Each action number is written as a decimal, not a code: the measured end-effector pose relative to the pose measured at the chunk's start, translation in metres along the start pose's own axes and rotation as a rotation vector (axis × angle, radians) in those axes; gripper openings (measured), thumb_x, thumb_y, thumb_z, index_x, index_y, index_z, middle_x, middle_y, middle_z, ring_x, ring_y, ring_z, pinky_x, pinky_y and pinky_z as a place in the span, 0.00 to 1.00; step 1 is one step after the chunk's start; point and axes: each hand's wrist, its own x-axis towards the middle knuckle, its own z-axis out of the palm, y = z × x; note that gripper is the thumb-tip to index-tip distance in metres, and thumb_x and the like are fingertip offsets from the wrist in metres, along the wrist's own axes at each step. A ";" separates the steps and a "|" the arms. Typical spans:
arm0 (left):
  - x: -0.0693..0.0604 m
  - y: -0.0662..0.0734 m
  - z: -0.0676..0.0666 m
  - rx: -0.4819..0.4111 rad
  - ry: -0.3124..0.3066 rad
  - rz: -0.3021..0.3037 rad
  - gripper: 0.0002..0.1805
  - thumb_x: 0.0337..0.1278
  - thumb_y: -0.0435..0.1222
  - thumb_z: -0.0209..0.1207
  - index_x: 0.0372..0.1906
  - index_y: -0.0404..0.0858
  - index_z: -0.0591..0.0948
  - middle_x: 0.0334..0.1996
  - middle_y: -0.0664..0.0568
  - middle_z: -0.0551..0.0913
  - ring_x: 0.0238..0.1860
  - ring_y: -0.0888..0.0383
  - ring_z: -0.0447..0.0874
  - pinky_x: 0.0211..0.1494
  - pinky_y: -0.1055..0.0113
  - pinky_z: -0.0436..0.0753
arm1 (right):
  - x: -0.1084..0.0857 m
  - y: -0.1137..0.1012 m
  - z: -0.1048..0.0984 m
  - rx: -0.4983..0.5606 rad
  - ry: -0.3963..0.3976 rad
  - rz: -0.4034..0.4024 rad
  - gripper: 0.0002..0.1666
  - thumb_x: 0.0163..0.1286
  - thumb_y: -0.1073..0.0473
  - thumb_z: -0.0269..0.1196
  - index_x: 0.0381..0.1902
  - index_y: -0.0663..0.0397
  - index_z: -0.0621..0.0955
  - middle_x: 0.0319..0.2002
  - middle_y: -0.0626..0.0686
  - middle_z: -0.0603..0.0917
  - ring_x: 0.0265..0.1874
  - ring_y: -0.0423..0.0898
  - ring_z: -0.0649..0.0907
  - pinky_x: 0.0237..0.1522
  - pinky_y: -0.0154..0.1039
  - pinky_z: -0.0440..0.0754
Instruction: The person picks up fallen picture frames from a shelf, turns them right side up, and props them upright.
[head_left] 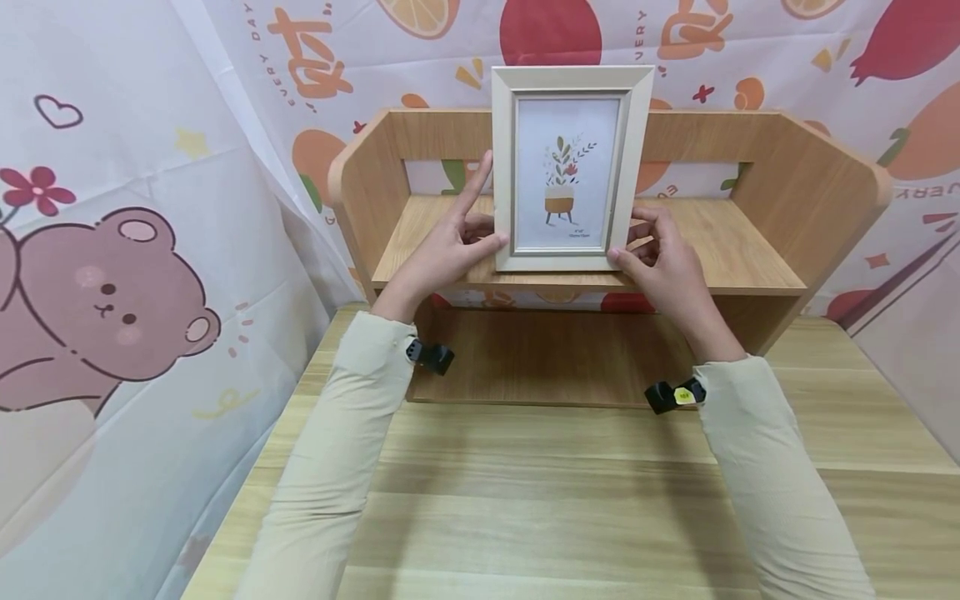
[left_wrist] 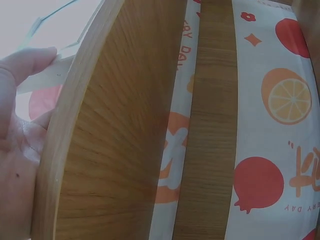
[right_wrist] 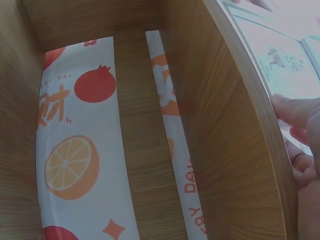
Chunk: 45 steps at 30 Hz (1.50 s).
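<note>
A cream picture frame (head_left: 632,150) stands upright at the middle of the upper shelf (head_left: 720,242) in the head view, with a print of a potted plant inside. My left hand (head_left: 450,246) grips its lower left side, thumb on the front and index finger stretched up along the edge. At the lower right corner, my right hand (head_left: 663,258) pinches the frame with its thumb in front and curled fingers behind. The left wrist view shows the left thumb (left_wrist: 30,65) by the frame's corner. In the right wrist view the right thumb (right_wrist: 292,110) touches the frame's edge.
The wooden desktop shelf unit has tall side panels (head_left: 810,179) and a lower compartment (head_left: 547,358). It stands at the back of a light wood table (head_left: 540,500). Behind it hangs a fruit-print cloth (head_left: 420,75); a bear-print curtain (head_left: 247,208) hangs at the left.
</note>
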 end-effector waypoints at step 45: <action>-0.004 -0.002 0.002 0.041 0.031 -0.016 0.49 0.63 0.33 0.58 0.77 0.63 0.41 0.59 0.39 0.78 0.51 0.52 0.81 0.54 0.64 0.76 | -0.002 -0.001 -0.001 -0.004 -0.012 -0.019 0.36 0.68 0.56 0.62 0.71 0.42 0.61 0.52 0.59 0.76 0.42 0.47 0.78 0.39 0.20 0.73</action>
